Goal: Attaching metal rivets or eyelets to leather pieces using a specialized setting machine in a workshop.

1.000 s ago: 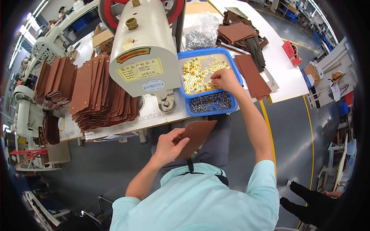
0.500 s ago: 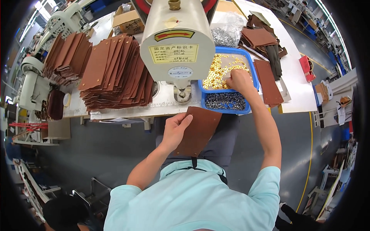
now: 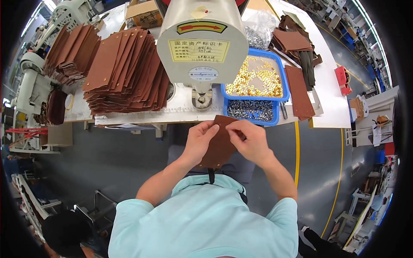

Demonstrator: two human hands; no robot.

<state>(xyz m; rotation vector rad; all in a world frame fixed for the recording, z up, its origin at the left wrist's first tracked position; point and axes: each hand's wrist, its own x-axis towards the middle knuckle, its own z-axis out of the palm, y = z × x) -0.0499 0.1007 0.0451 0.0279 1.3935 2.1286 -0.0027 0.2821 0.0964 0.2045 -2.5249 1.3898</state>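
A brown leather panel (image 3: 218, 148) hangs above my lap at the table's front edge, with small gold fittings at its near end. My left hand (image 3: 198, 142) grips its left edge near the top, thumb on the face. Thumb and fingers pinched, my right hand (image 3: 250, 138) meets the panel's upper right corner; whatever lies in the pinch is too small or hidden to make out. Just beyond stands the press machine (image 3: 202, 71), its lower die (image 3: 201, 101) above the panel's far end. Gold ring-shaped eyelets (image 3: 254, 81) lie in a blue tray (image 3: 285, 81) to the right.
A second blue tray (image 3: 275, 121) holds small dark metal parts. Stacked leather panels (image 3: 124, 71) fill the table's left side, with another pile (image 3: 71, 53) beyond. A single panel (image 3: 299, 92), a dark pen-like tool (image 3: 283, 110) and a red box (image 3: 343, 80) are at right.
My right hand has left the gold eyelets and come back to the leather panel's upper right corner. The left hand keeps its grip. The view has shifted slightly.
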